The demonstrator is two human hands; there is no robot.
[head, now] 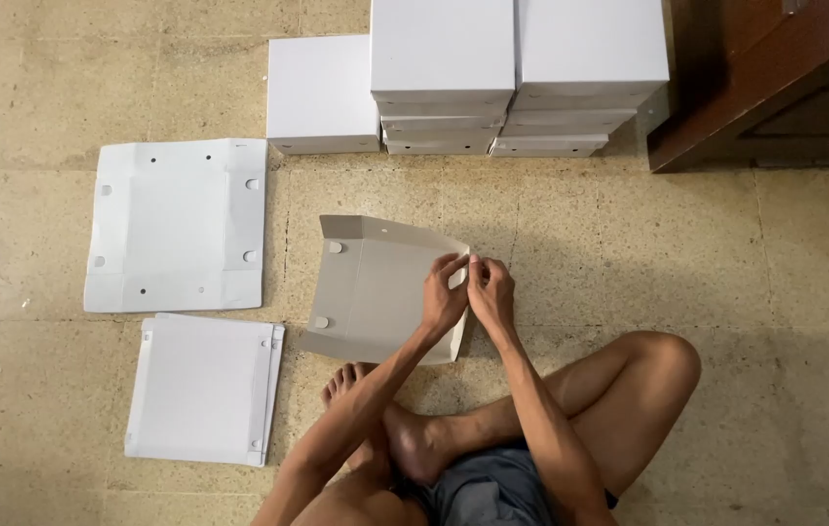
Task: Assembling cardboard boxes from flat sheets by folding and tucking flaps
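A grey-white flat cardboard box blank (376, 287) rests on the floor in front of my crossed legs, its right flap bent upward. My left hand (444, 292) and my right hand (490, 292) both pinch that raised right edge near its upper corner, fingers close together. The blank has round tab holes along its left side.
A flat unfolded white blank (177, 224) lies at the left, with a stack of flat blanks (204, 388) below it. Several finished white boxes (517, 68) are stacked at the top, one single box (322, 93) beside them. A dark wooden cabinet (775, 78) stands at top right. The floor is tiled.
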